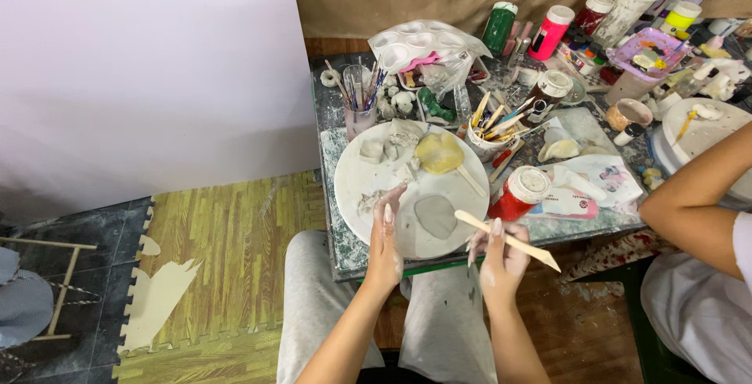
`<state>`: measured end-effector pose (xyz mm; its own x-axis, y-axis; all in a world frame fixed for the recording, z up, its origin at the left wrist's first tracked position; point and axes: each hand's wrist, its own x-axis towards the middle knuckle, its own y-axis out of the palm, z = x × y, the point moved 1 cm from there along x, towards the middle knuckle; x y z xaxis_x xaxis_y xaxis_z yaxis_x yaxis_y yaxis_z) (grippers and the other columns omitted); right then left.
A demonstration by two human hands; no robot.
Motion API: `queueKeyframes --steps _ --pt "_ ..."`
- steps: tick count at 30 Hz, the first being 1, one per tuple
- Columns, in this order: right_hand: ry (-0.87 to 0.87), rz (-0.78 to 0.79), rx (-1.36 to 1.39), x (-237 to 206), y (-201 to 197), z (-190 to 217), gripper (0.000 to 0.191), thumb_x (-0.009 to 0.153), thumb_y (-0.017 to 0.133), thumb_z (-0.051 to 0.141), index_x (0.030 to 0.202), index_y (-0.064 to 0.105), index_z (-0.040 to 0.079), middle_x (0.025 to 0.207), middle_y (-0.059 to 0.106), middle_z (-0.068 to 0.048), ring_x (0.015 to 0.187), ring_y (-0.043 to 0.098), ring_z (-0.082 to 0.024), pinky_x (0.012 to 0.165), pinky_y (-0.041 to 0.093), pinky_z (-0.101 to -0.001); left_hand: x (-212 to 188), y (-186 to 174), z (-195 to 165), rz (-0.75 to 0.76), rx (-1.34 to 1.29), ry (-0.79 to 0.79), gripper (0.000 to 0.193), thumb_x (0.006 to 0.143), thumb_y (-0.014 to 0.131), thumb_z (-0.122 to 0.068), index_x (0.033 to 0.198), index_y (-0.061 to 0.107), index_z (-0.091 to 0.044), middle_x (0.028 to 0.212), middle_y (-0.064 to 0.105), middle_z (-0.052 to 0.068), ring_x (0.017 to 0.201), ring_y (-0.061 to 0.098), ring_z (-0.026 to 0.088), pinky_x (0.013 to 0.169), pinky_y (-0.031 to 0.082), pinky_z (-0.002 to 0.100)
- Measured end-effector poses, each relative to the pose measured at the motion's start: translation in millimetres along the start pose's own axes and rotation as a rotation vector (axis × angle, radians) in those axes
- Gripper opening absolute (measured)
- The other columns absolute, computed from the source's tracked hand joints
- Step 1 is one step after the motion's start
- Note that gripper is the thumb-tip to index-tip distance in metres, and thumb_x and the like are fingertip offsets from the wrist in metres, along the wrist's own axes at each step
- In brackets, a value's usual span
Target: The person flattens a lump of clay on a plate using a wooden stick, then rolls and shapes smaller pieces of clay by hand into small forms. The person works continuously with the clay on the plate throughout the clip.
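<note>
Fingers of the right hand (499, 255) pinch a flat wooden modelling stick (506, 241) — angled for working the flat grey clay slab (435, 216). The left hand (385, 237) lies open and empty, fingertips on the round white board (352, 188) — seemingly steadying it.

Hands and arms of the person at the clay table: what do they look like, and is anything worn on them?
Both forearms are bare, with no sleeves, gloves, watch or rings showing. The left hand and right hand are smeared with pale dried clay, and the nails are long and light-coloured. Light grey trousers cover the lap below.
</note>
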<state>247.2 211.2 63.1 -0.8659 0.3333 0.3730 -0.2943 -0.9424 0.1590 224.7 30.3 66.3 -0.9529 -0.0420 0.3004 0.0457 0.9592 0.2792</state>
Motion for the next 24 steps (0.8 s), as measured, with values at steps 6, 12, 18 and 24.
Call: queueKeyframes --steps 6,12,18,24 --pt "0.111 -0.06 0.041 31 -49 -25 0.016 0.108 0.054 0.015 0.115 0.054 0.0 0.092 0.069 -0.013 0.072 0.063 -0.014 0.055 0.05 -0.0264 2 36 30 0.052 0.225 -0.071 0.054 0.111 0.029 -0.04 0.143 0.05 -0.002 0.146 0.057 0.02 0.143 0.049 0.032 0.121 0.032 0.043" --pt "0.085 -0.051 -0.035 50 -3 -27 0.017 0.107 0.063 0.01 0.12 0.062 -0.001 0.088 0.067 -0.012 0.07 0.06 -0.012 0.058 0.05 -0.0268 28 -14 23 0.081 0.59 -0.031 0.05 0.11 0.037 -0.036 0.144 0.053 -0.003 0.144 0.056 0.024 0.137 0.05 0.042 0.116 0.036 0.046" --pt "0.274 0.101 -0.074 61 6 -22 0.019 0.097 0.063 0.008 0.113 0.063 -0.001 0.094 0.074 -0.013 0.08 0.074 -0.016 0.063 0.061 -0.0286 34 -26 28 0.149 0.629 0.024 0.047 0.11 0.038 -0.037 0.141 0.056 -0.007 0.143 0.062 0.017 0.14 0.05 0.041 0.118 0.036 0.046" --pt "0.197 0.156 -0.152 50 31 -22 0.017 0.102 0.062 0.011 0.105 0.063 -0.005 0.087 0.073 -0.013 0.073 0.07 -0.014 0.058 0.059 -0.0276 27 -44 20 0.165 0.656 0.063 0.049 0.109 0.036 -0.036 0.146 0.048 -0.007 0.134 0.069 0.01 0.139 0.053 0.038 0.127 0.021 0.051"
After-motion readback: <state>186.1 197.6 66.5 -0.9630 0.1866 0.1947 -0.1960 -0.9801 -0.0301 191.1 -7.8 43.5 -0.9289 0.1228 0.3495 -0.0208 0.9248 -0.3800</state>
